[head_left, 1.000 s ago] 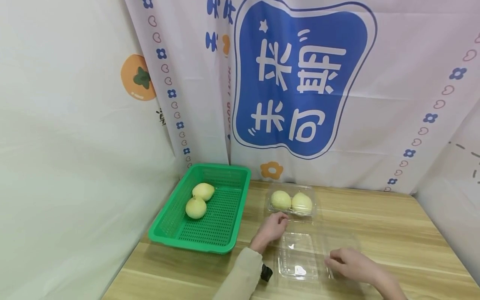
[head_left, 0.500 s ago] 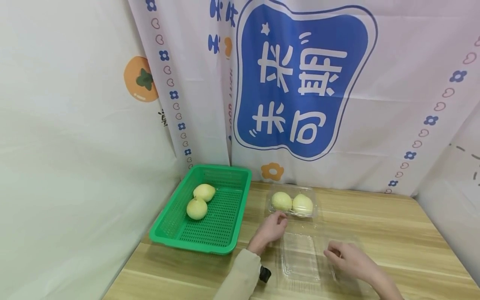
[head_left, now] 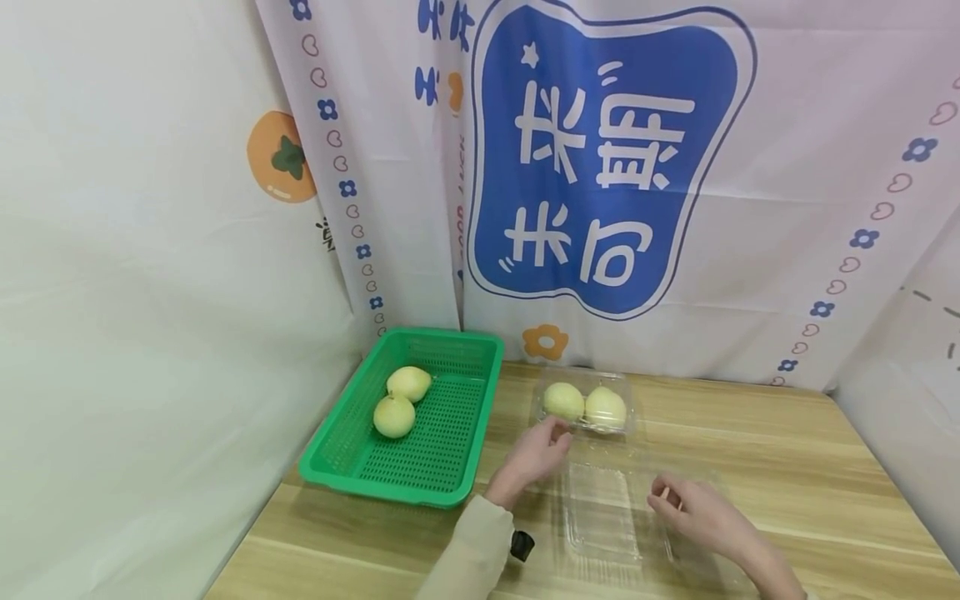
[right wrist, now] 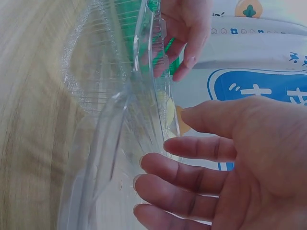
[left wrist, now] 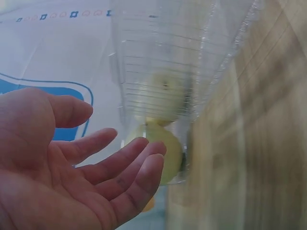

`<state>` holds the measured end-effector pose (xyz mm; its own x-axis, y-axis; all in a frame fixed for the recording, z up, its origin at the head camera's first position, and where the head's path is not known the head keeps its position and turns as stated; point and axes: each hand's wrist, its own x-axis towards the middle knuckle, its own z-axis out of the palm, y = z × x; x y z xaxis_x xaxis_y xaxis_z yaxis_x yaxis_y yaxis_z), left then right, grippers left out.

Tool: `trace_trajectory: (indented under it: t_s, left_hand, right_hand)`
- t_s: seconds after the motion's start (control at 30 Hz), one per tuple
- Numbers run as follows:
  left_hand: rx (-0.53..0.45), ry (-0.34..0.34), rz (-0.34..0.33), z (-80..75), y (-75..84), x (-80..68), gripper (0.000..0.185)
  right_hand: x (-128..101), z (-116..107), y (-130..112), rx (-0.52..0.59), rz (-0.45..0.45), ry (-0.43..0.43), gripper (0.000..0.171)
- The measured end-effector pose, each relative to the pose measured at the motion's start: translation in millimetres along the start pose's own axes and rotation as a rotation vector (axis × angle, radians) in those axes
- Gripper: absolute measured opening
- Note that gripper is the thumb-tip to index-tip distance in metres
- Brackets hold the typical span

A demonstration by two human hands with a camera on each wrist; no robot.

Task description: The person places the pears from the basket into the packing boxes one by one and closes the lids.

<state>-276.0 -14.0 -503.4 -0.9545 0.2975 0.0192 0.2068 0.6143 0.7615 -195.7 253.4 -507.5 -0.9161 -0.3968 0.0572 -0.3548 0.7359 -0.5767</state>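
Head view: on the wooden desk (head_left: 787, 467) a green basket (head_left: 337, 454) with two pears sits toward the left edge. The clear clamshell box (head_left: 600, 508) lies open near the front edge, its long axis running front to back, two pears (head_left: 583, 405) in its far half. The left hand (head_left: 534, 454), fingers relaxed and apart, is nearest those pears; the right hand (head_left: 701, 517) rests at the lid's right rim, fingers loosely spread.

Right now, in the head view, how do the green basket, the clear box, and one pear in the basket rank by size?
1. Green basket, clearly largest.
2. Clear box, smaller, though its see-through edges are hard to trace.
3. Pear, smallest.
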Motion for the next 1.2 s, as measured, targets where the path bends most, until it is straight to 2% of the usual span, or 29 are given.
trace_trajectory:
  t_s: [0.23,0.47,0.77,1.0,1.2]
  left_hand:
    - [0.076,0.036,0.066,-15.7,13.7,-3.6,0.037]
    - [0.104,0.005,0.063,-36.2,30.3,-3.8,0.04]
    - [0.177,0.028,0.097,-62.5,42.1,-5.6,0.043]
    - [0.209,0.063,0.108,-92.4,49.4,-5.6,0.042]
    - [0.198,0.109,0.125,-119.5,54.7,-8.4,0.041]
  right_hand:
    - [1,-1,1,-0.006,0.003,0.014,0.014]
    - [2,0,2,-0.014,0.019,0.014,0.016]
    - [2,3,2,-0.022,0.077,0.015,0.022]
    - [2,8,0,-0.05,0.143,0.062,0.035]
    - [3,13,-3,-0.062,0.128,0.106,0.036]
